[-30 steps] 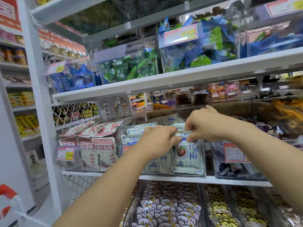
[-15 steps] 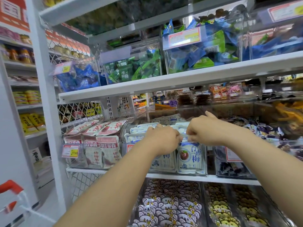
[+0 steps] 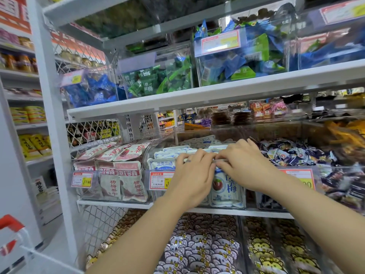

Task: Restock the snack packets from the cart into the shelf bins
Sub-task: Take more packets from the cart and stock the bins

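A clear shelf bin [image 3: 161,192] on the middle shelf holds white-and-blue plum snack packets [image 3: 227,192] standing in rows. My left hand [image 3: 192,175] and my right hand [image 3: 243,165] meet over the front row, fingertips touching at the top edges of the packets. Both hands pinch the upper edge of the front packets. The fingers hide what lies right under them. A corner of the cart with a red handle [image 3: 8,224] shows at the lower left.
A bin of pink-and-white plum packets [image 3: 118,175] stands to the left. A bin of dark mixed candies [image 3: 296,153] is on the right. Green and blue packet bins [image 3: 158,80] fill the shelf above. Bear-shaped snacks [image 3: 197,248] lie in the bins below.
Both hands have sunk slightly lower onto the front row of packets and drawn closer together. The view has shifted a little to the left.
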A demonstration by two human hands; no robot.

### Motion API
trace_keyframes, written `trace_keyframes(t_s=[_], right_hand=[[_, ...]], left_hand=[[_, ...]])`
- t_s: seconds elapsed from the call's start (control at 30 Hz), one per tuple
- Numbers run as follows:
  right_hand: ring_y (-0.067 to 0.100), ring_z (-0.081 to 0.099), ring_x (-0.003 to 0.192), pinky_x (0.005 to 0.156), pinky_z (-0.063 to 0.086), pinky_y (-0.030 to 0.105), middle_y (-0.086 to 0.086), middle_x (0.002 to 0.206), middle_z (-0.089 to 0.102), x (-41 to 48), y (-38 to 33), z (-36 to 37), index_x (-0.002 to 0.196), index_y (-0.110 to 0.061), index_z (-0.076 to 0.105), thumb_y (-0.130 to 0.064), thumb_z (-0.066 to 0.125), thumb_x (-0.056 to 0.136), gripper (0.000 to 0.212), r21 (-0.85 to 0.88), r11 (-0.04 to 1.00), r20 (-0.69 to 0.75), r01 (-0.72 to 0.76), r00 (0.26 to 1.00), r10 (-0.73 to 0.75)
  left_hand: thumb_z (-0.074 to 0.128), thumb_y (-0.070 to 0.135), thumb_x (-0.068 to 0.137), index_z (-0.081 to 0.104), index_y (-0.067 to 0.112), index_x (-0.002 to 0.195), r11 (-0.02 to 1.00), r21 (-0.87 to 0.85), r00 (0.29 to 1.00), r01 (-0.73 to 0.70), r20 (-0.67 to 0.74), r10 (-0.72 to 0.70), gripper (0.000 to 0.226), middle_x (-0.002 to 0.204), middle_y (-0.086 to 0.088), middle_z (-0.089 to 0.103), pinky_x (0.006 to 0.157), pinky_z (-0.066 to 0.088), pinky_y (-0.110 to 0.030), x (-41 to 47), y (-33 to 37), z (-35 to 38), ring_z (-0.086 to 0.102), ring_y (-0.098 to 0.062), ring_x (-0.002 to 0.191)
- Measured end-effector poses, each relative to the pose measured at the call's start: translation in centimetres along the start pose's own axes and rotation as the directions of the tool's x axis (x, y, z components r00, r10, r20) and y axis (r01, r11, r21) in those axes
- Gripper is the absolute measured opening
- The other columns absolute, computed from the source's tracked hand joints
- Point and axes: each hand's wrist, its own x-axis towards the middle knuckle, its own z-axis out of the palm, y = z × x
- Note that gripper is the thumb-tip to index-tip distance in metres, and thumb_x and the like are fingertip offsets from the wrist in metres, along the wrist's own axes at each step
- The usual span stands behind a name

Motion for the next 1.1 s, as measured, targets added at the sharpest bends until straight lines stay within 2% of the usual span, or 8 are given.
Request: trace_keyframes(t_s=[0.2, 0.4, 0.57, 0.63, 0.8, 0.87, 0.97, 1.1], right_hand=[[0.017, 0.046, 0.114, 0.121, 0.012, 0.053, -0.013, 0.101, 0.065, -1.1, 0.4, 0.0, 0.108, -0.036, 0.07, -0.038, 0.054, 0.1, 0.018, 0.197, 0.977, -0.104, 0.083, 0.993, -0.063], [0.023, 0.061, 0.09, 0.11, 0.031, 0.066, -0.011, 0.082, 0.065, -1.8, 1.1, 1.6, 0.1, -0.032, 0.075, -0.029, 0.066, 0.093, 0.012, 0.044, 0.978, -0.241, 0.205, 0.952, -0.189], [0.026, 0.056, 0.104, 0.118, 0.017, 0.061, -0.007, 0.095, 0.064, -1.7, -0.1, 1.8, 0.11, -0.03, 0.074, -0.032, 0.054, 0.1, 0.023, 0.018, 1.0, -0.239, 0.021, 0.971, -0.016], [0.028, 0.057, 0.102, 0.116, 0.019, 0.066, -0.002, 0.1, 0.063, -2.1, -0.7, 2.2, 0.109, -0.025, 0.075, -0.025, 0.062, 0.095, 0.019, 0.018, 1.0, -0.327, -0.008, 0.945, 0.013], [0.027, 0.056, 0.108, 0.115, 0.023, 0.064, 0.002, 0.109, 0.063, -4.6, -5.0, 3.6, 0.116, -0.021, 0.071, -0.022, 0.058, 0.089, 0.03, 0.101, 0.98, -0.54, 0.174, 0.836, -0.093], [0.024, 0.056, 0.101, 0.111, 0.032, 0.058, -0.002, 0.1, 0.065, -5.7, -8.1, 4.5, 0.109, -0.023, 0.072, -0.027, 0.054, 0.09, 0.027, 0.146, 0.948, -0.494, 0.283, 0.851, -0.177], [0.025, 0.06, 0.091, 0.085, 0.046, 0.041, -0.005, 0.092, 0.068, -7.5, -13.3, 6.5, 0.105, -0.024, 0.074, -0.029, 0.054, 0.094, 0.023, 0.316, 0.852, -0.261, 0.417, 0.902, -0.344], [0.016, 0.061, 0.104, 0.083, 0.051, 0.039, -0.012, 0.108, 0.068, -8.5, -20.2, 11.6, 0.112, -0.034, 0.07, -0.033, 0.053, 0.099, 0.022, 0.49, 0.771, 0.062, 0.407, 0.866, -0.496]], left_hand=[[0.021, 0.032, 0.105, 0.056, 0.022, 0.129, 0.992, -0.028, 0.979, -0.126, -0.162, 0.12, 0.044, 0.115, 0.007, 0.053, 0.101, 0.03, -0.037, -1.2, -1.1, 1.1, 0.051, -0.017, 0.097], [0.035, 0.024, 0.103, 0.062, 0.019, 0.129, 0.981, -0.013, 0.952, -0.191, -0.246, 0.182, 0.038, 0.115, 0.002, 0.06, 0.097, 0.031, -0.033, -1.2, -2.0, 2.0, 0.045, -0.014, 0.099], [0.02, 0.034, 0.104, 0.048, 0.017, 0.147, 0.989, -0.101, 0.987, -0.105, -0.131, 0.091, 0.054, 0.139, 0.002, 0.052, 0.12, 0.016, -0.036, -1.2, -1.4, 0.7, 0.044, -0.016, 0.123], [0.022, 0.032, 0.104, 0.041, 0.017, 0.152, 0.987, -0.149, 0.991, -0.065, -0.125, 0.047, 0.053, 0.149, 0.003, 0.045, 0.126, 0.01, -0.045, -2.1, -1.2, 0.0, 0.04, -0.017, 0.136], [0.034, 0.03, 0.101, 0.052, 0.019, 0.142, 0.98, -0.199, 0.979, 0.006, -0.201, -0.047, 0.046, 0.139, 0.003, 0.051, 0.117, 0.031, -0.051, -7.4, -2.7, -2.0, 0.044, -0.015, 0.131], [0.044, 0.022, 0.099, 0.059, 0.02, 0.134, 0.98, -0.193, 0.988, 0.048, -0.138, -0.076, 0.037, 0.126, 0.005, 0.057, 0.109, 0.04, -0.049, -11.2, -4.2, -2.5, 0.052, -0.015, 0.12], [0.05, 0.018, 0.101, 0.065, 0.02, 0.127, 0.954, -0.212, 0.977, 0.21, 0.077, -0.197, 0.031, 0.115, 0.003, 0.066, 0.094, 0.047, -0.036, -18.7, -6.8, -3.1, 0.06, -0.015, 0.107], [0.049, 0.032, 0.101, 0.068, 0.027, 0.124, 0.851, -0.15, 0.851, 0.504, 0.255, -0.459, 0.03, 0.114, 0.009, 0.069, 0.093, 0.05, -0.035, -28.7, -11.1, -3.9, 0.063, -0.008, 0.1]])
